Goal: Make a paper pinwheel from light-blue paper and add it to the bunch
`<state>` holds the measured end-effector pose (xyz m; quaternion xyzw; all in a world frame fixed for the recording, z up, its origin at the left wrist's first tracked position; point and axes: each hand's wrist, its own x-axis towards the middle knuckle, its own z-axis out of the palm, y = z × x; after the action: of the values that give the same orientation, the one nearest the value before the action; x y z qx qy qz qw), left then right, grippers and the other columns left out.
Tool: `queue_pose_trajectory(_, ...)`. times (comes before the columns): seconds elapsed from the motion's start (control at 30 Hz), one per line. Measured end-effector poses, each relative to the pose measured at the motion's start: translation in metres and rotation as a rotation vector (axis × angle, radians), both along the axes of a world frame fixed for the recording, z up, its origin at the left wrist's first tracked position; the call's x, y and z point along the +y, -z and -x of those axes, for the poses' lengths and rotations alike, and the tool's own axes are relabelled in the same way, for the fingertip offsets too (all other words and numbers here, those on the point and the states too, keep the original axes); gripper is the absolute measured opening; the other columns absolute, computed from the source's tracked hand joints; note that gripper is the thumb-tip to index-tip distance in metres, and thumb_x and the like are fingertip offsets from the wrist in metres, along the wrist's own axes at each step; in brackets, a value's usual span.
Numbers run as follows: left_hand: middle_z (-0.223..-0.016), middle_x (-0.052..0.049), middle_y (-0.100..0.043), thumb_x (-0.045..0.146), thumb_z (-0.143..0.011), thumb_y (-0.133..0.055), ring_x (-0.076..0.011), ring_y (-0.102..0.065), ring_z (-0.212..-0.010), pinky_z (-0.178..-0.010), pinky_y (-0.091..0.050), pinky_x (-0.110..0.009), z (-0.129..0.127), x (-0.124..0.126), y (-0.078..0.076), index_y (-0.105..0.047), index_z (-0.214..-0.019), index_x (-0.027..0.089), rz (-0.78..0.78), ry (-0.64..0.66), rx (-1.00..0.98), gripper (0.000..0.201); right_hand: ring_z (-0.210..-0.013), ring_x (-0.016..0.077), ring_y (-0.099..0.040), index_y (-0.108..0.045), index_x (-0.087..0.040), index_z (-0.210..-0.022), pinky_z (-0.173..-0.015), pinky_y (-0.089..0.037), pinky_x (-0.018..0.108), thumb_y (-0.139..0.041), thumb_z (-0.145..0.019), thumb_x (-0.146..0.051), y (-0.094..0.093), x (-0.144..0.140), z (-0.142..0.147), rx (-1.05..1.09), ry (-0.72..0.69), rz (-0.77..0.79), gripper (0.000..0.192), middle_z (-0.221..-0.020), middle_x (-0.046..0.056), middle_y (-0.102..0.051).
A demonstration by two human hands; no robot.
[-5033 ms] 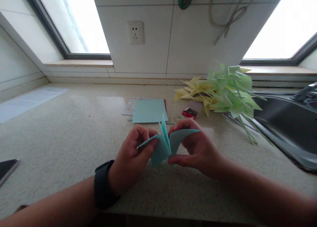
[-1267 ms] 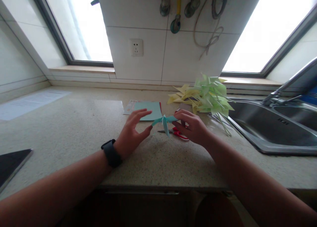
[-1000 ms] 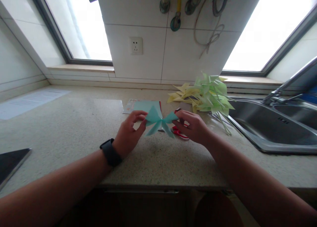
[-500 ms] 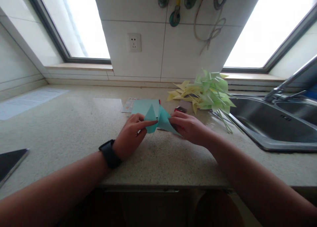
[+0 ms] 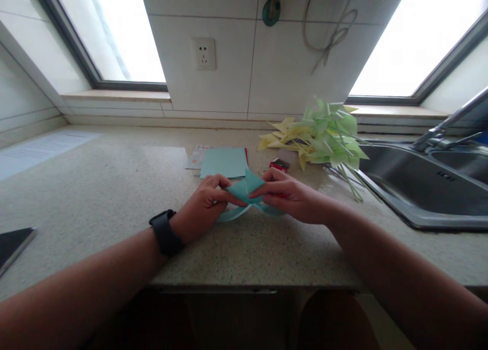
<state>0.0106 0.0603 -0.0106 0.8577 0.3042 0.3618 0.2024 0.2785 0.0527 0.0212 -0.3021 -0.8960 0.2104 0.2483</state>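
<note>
Your left hand (image 5: 204, 200), with a black watch (image 5: 164, 232) on its wrist, and your right hand (image 5: 290, 195) meet over a folded piece of teal paper (image 5: 244, 191) low above the speckled beige stone countertop (image 5: 114, 187). The fingers of both hands are curled in and pinched on the paper from either side, left thumb and forefinger at its 9 o'clock edge, right fingertips at its 3 o'clock edge. A pointed flap stands up between your hands, and curved flaps hang below them, touching or nearly touching the counter.

At 12 o'clock from the paper, near it, lies a flat stack of teal paper sheets (image 5: 224, 162) with a printed card (image 5: 195, 157) poking out at its 9 o'clock side. At 1 o'clock sits a small red and black box (image 5: 279, 164), and beyond it a heap of yellow and pale green folded paper pinwheels on thin sticks (image 5: 324, 139). A stainless steel sink (image 5: 419, 187) with its tap (image 5: 450, 128) lies at 3 o'clock, well apart. A white wall socket (image 5: 204, 53) sits on the tiled wall at 11 o'clock, and a dark flat device (image 5: 13, 241) rests at 8 o'clock by the picture's edge.
</note>
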Motion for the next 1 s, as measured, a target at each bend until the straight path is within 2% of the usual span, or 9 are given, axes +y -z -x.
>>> queue_pose_trajectory(0.13, -0.099, -0.003, -0.059, 0.004, -0.088, -0.051, -0.0210, -0.056, -0.099, -0.094, -0.043, -0.042, -0.002, -0.002, -0.002, -0.081, -0.088, 0.031, -0.011, -0.008, 0.043, 0.040, -0.095, 0.0178, -0.053, -0.075, -0.029, -0.114, -0.088, -0.047, 0.033, -0.066, -0.096, -0.030, 0.006, 0.001, 0.001, -0.020, 0.014, 0.030, 0.020, -0.103, 0.004, -0.050)
queue_pose_trajectory(0.3, -0.098, -0.003, -0.061, 0.005, -0.085, -0.055, -0.0223, -0.055, -0.098, -0.094, -0.042, -0.043, -0.004, -0.007, -0.004, -0.077, -0.099, 0.027, -0.012, -0.064, 0.097, 0.034, -0.093, 0.0179, -0.055, -0.069, -0.028, -0.122, -0.080, -0.050, 0.031, -0.079, -0.084, -0.039, 0.009, 0.000, 0.002, -0.064, 0.055, 0.080, 0.041, -0.112, 0.005, -0.050)
queue_pose_trajectory(0.53, -0.105, -0.004, -0.059, 0.020, -0.086, -0.067, -0.0255, -0.056, -0.104, -0.098, -0.040, -0.050, -0.006, -0.013, -0.006, -0.071, -0.108, 0.027, -0.012, -0.136, 0.178, 0.023, -0.089, 0.0178, -0.056, -0.066, -0.028, -0.124, -0.076, -0.052, 0.031, -0.082, -0.079, -0.042, 0.008, 0.000, 0.002, -0.101, 0.104, 0.090, 0.050, -0.111, 0.004, -0.050)
queue_pose_trajectory(0.73, -0.125, -0.010, -0.050, 0.033, -0.083, -0.073, -0.0332, -0.046, -0.123, -0.108, -0.036, -0.055, -0.008, -0.014, -0.004, -0.068, -0.123, 0.028, -0.038, -0.191, 0.262, 0.041, -0.091, 0.0172, -0.059, -0.062, -0.030, -0.131, -0.081, -0.055, 0.032, -0.077, -0.084, -0.044, 0.010, 0.002, 0.000, -0.115, 0.148, 0.074, 0.051, -0.124, 0.007, -0.049)
queue_pose_trajectory(1.0, -0.144, -0.016, -0.038, 0.041, -0.080, -0.075, -0.0422, -0.034, -0.137, -0.114, -0.029, -0.063, -0.010, -0.016, 0.001, -0.059, -0.139, 0.025, -0.063, -0.233, 0.373, 0.063, -0.096, 0.0218, -0.061, -0.056, -0.029, -0.142, -0.088, -0.052, 0.039, -0.071, -0.088, -0.038, 0.005, 0.006, -0.008, -0.190, 0.159, 0.031, 0.057, -0.125, 0.010, -0.055)
